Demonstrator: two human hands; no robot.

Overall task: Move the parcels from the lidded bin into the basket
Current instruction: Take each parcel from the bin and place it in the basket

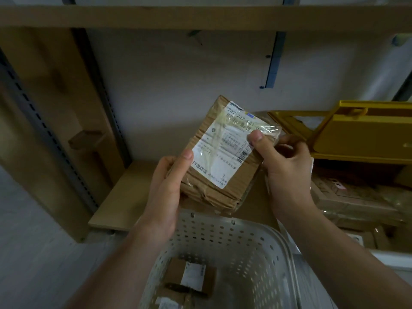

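A flat brown cardboard parcel [219, 161] with a white shipping label and clear tape hangs above the far rim of the white perforated basket [252, 248]. My left hand [165, 186] grips its lower left edge, thumb on top. My right hand [287, 166] pinches its right edge, thumb on the label. Two small brown parcels [191, 277] lie on the basket's floor. At the right stands the yellow lidded bin [356, 139], its lid raised. More brown parcels [352, 197] lie below and in front of the yellow bin.
A wooden shelf board [124, 197] runs under the held parcel, with a grey slotted upright [55, 139] at the left. Another shelf board [200, 16] crosses overhead. The white wall lies behind.
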